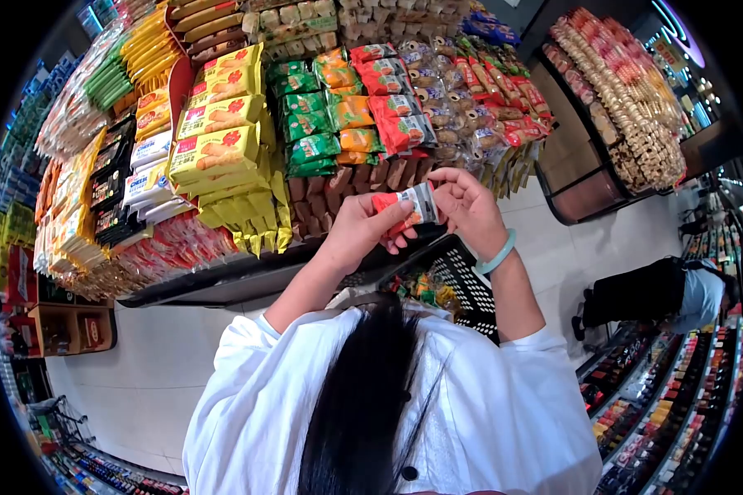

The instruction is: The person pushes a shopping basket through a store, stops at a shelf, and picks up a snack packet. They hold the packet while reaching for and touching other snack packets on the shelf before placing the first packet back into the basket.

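In front of my chest, my left hand (363, 231) is closed round a small red and silver snack packet (406, 206), the thumb lying across its front. The fingers of my right hand (472, 213) are bent at the packet's silver end and appear to pinch its edge. A pale green bangle (497, 254) circles my right wrist. Just beyond the packet are piled brown-wrapped snacks (330, 194) and red snack packets (400, 120). Below my hands is a black shopping basket (473, 289) with several colourful packages in it, partly hidden by my body.
A large display of packaged snacks (223, 124) fills the front, with yellow biscuit packs at its left. Another rounded stand (582, 140) is at the right. A bending person (652, 297) in dark and light clothes is beside the low shelves (664, 404). Pale tiled floor (140, 363) lies left.
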Demonstrator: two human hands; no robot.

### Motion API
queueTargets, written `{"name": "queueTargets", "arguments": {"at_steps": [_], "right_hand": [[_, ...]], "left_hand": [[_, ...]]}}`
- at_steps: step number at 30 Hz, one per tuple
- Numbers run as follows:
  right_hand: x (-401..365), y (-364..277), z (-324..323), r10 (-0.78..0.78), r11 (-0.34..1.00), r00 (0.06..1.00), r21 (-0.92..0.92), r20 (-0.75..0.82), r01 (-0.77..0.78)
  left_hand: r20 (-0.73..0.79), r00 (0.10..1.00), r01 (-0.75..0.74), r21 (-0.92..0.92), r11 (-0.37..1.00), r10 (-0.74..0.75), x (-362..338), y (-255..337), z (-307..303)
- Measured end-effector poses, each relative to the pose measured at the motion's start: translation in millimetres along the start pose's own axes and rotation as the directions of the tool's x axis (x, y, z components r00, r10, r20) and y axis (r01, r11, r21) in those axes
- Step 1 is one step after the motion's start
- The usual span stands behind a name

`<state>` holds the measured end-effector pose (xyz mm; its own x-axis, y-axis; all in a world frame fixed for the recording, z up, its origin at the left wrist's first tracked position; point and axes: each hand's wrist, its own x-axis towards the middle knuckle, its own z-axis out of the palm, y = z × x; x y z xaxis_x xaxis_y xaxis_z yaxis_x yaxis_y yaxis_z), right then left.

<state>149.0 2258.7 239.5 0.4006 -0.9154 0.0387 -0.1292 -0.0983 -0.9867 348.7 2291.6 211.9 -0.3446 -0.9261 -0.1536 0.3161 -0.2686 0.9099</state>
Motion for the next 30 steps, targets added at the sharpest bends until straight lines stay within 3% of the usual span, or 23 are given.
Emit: {"name": "queueTargets", "arguments": {"at_steps": [4, 8, 14, 23, 30], "right_hand": [[11, -17, 1, 0.141, 0.986, 0.988, -0.103, 0.058, -0.135], [31, -24, -5, 0.110, 0.993, 0.994, 0.048, 0.019, -0.111], [67, -34, -18, 0.097, 0.995, 0.995, 0.011, -0.025, -0.097], [93, -37, -23, 0.127, 0.981, 0.988, -0.136, -0.085, -0.138], [109, -22, -31, 0.060, 0.961, 0.995, -0.266, -0.081, -0.080]], "left_hand": [[0.009, 0.999, -0.048, 0.017, 0.999, 0.048, 7, 13, -1], [-0.036, 0.992, -0.124, -0.011, 0.992, 0.124, 12, 32, -1], [-0.188, 0.939, -0.298, -0.026, 0.954, 0.288, 31, 45, -7], [-0.236, 0.866, -0.391, 0.228, 0.892, 0.440, 56, 45, -17], [-0.258, 0.841, -0.345, 0.423, 0.838, 0.476, 64, 45, -19]]}}
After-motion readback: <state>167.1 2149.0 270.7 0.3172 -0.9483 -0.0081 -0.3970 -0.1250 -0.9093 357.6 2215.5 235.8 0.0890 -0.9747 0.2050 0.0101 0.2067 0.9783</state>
